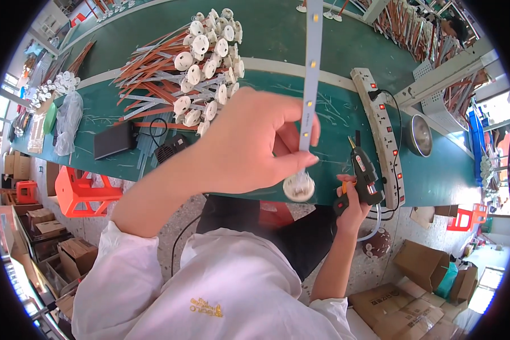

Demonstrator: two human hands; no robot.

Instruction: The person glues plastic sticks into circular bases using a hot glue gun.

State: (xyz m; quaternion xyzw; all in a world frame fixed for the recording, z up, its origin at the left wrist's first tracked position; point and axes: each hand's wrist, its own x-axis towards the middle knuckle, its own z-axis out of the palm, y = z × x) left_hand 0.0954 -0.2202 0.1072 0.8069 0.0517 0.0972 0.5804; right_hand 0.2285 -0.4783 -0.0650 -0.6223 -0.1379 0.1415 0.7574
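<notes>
My left hand pinches a narrow white LED strip between thumb and fingers and keeps it upright over the front of the bench. At the strip's lower end is a round white base, just below my thumb. My right hand grips a black glue gun by its handle, near the bench's front edge. The gun's nozzle points away from me, and a pale glue stick sticks out of its rear. My fingers hide part of the handle and its orange trigger.
Behind my left hand lies a pile of strips with round white bases. A white power strip and a metal bowl are at right. A black box lies at left. A red stool and cardboard boxes stand below.
</notes>
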